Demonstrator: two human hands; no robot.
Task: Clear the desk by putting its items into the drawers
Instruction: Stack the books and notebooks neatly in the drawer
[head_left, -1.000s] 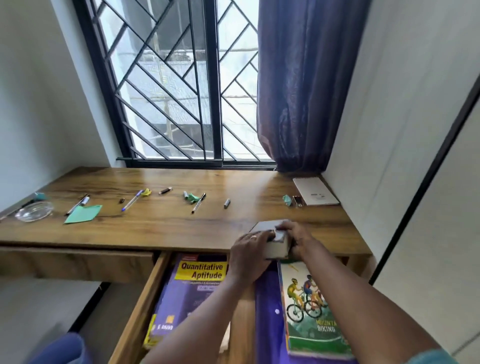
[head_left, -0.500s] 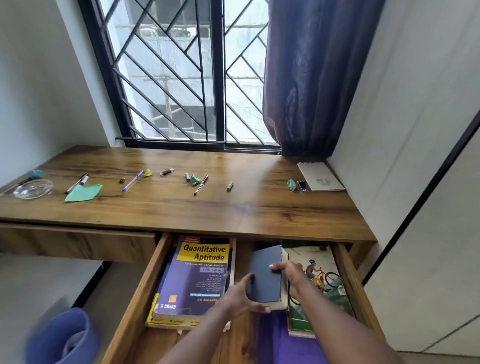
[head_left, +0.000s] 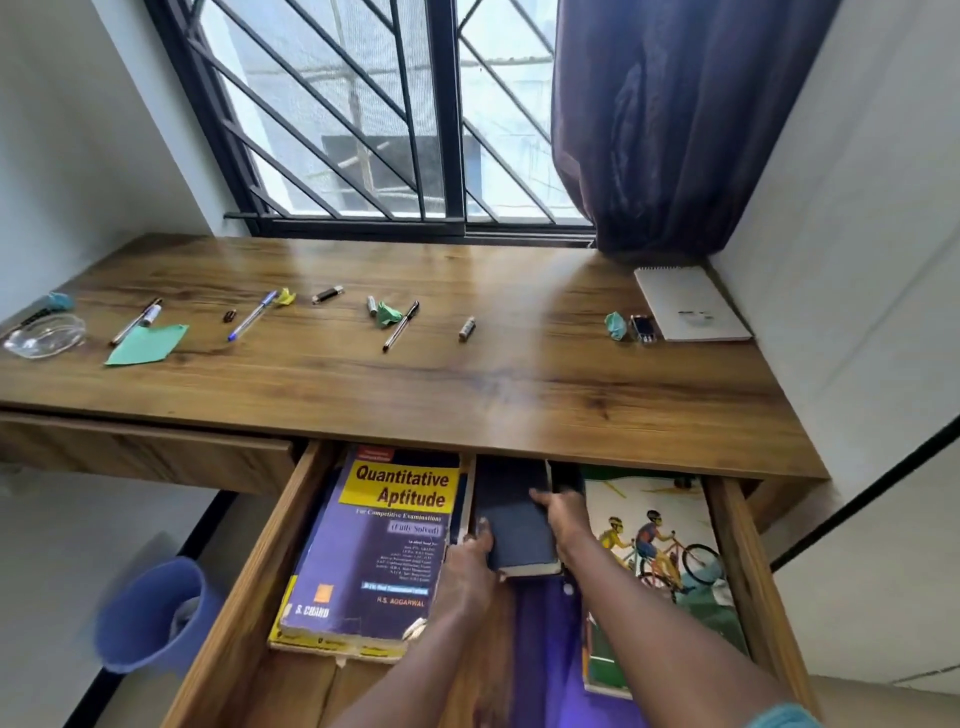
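Ease thick dark-blue hardback book (head_left: 511, 525), gripped by fingers (head_left: 540, 496) of left hand (head_left: 467, 566) and right hand (head_left: 563, 514), flat toward twelve o'clock in open wooden drawer (head_left: 737, 551).

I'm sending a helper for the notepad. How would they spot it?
On the wooden desk, go to the far right corner below the purple curtain. The notepad lies flat there, white and spiral-topped, far bigger than the crumpled teal scrap beside it.

Barred window (head_left: 363, 130) and purple curtain (head_left: 670, 130) behind a wooden desk (head_left: 519, 374) — white walls (head_left: 857, 156), daylight.
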